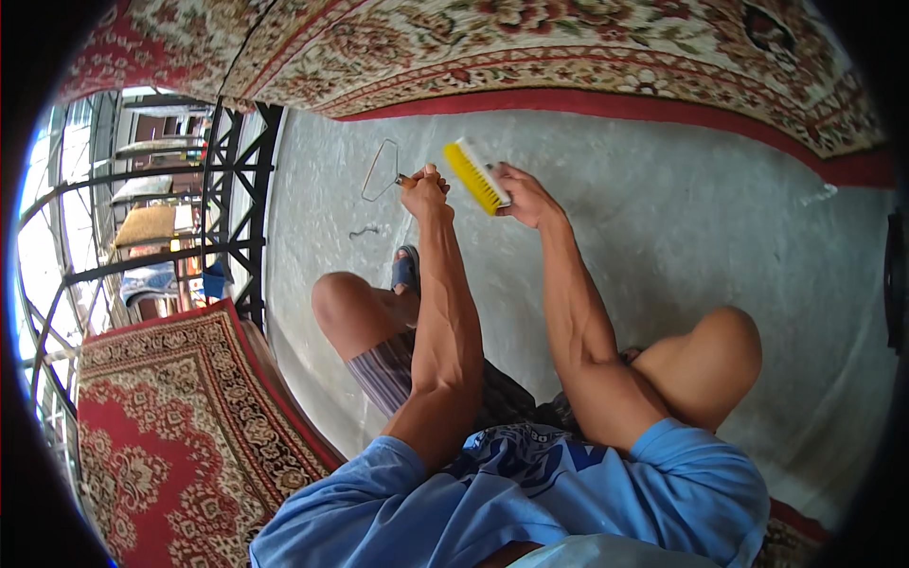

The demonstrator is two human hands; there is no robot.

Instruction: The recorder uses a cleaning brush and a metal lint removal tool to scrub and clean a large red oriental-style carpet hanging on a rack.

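Observation:
My left hand (425, 195) is closed round the wooden handle of a wire-framed scraper (366, 182); its thin, roughly triangular metal frame points left, above the grey floor. My right hand (530, 197) grips a scrubbing brush (476, 177) by its white back. The brush's yellow bristles face left, toward my left hand, and it is tilted and slightly blurred. A gap separates the two tools. Both arms reach forward between my bent knees.
Ahead hangs or stands a patterned carpet (568, 66) with a red edge. Another red carpet (161, 426) lies at the left, beside a black metal railing (248, 199). A small dark strand (364, 232) is on the grey floor (644, 218). My sandalled foot (405, 269) is near the left forearm.

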